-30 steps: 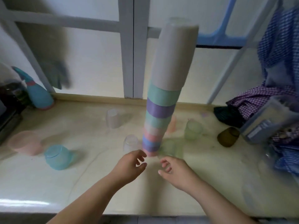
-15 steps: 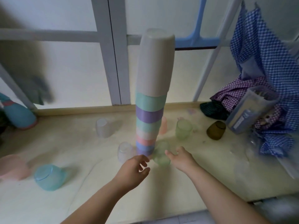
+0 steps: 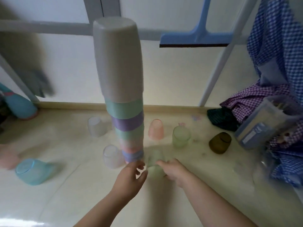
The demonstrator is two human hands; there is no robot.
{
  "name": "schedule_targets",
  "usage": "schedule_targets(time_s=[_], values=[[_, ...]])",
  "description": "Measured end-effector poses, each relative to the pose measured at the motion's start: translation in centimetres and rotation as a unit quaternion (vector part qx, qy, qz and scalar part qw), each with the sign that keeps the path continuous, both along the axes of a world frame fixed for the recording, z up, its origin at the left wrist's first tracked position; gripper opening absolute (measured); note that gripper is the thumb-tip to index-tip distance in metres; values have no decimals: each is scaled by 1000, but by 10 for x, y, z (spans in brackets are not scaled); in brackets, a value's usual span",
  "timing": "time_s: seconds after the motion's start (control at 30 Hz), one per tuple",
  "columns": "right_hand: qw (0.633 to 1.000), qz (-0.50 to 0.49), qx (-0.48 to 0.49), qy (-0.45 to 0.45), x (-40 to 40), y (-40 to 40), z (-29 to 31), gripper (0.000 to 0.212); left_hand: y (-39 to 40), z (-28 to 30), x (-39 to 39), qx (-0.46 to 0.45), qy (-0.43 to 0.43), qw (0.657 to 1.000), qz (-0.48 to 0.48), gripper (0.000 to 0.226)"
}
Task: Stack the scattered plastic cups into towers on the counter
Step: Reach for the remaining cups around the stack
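Observation:
A tall tower of upturned cups (image 3: 124,95), grey on top with green, purple, pink and blue bands below, stands mid-counter. My right hand (image 3: 173,171) is wrapped around a pale green translucent cup (image 3: 155,159) just right of the tower's base. My left hand (image 3: 131,176) hovers beside it with curled fingers, holding nothing. Loose cups lie around: a clear one (image 3: 111,157) by the base, another clear one (image 3: 95,126) behind, a pink one (image 3: 156,131), a green one (image 3: 181,136), a brown one (image 3: 220,143), a teal one (image 3: 33,171) on its side.
A pale counter (image 3: 82,194) meets a window frame (image 3: 101,7) at the back. A blue squeegee (image 3: 195,37) hangs above. Checked cloths (image 3: 277,46) and a plastic container (image 3: 265,122) crowd the right. A teal spray bottle (image 3: 18,105) stands at the left, with a blurred pink cup (image 3: 6,158) near the left edge.
My right hand has closed around the pale green cup by the tower's base. My left hand has drawn nearer to it. The view has shifted so the pink cup behind the tower shows.

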State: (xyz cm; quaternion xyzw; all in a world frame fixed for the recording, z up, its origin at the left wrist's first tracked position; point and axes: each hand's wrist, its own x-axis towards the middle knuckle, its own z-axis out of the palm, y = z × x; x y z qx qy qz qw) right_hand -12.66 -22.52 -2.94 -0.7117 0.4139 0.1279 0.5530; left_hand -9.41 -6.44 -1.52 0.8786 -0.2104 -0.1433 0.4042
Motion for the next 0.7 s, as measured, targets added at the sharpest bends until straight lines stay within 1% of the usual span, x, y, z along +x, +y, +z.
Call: schedule_targets(time_s=[0.03, 0.07, 0.1, 0.13, 0.17, 0.2, 0.23, 0.3, 0.33, 0.37, 0.43, 0.53, 0.63, 0.7], values=[[1000, 9, 19, -12, -6, -11, 3, 65, -13, 1, -4, -10, 6, 999, 34, 16], [999, 26, 26, -29, -12, -22, 6, 62, -27, 1, -8, -19, 22, 998, 62, 24], [997, 49, 25, -57, -19, -33, 9, 52, -41, 3, -13, -32, 59, 995, 80, 34], [994, 69, 31, -82, -26, -44, 12, 44, -55, 6, -16, -58, 116, 988, 88, 45], [990, 85, 34, -106, -32, -53, 13, 40, -68, 9, -20, -90, 178, 976, 86, 55], [988, 103, 28, -115, -38, -61, 17, 39, -80, 13, -24, -116, 221, 965, 82, 60], [985, 121, 13, -121, -43, -66, 19, 42, -89, 16, -27, -129, 236, 960, 77, 59], [981, 150, -10, -122, -49, -75, 21, 50, -101, 17, -31, -139, 224, 961, 79, 38], [978, 170, -25, -116, -51, -79, 21, 53, -105, 17, -32, -140, 216, 963, 85, 33], [975, 189, -41, -113, -51, -84, 22, 58, -107, 16, -32, -128, 202, 967, 91, 35], [963, 226, -92, -111, -48, -95, 27, 68, -110, 11, -29, -74, 148, 981, 100, 47], [943, 230, -193, -140, -32, -113, 35, 71, -113, 2, -23, -30, 72, 990, 120, 65], [922, 221, -272, -161, -3, -125, 39, 77, -114, -8, -18, -21, 56, 992, 115, 73], [905, 250, -308, -150, 15, -127, 36, 83, -113, -20, -17, -16, 56, 992, 109, 74]])
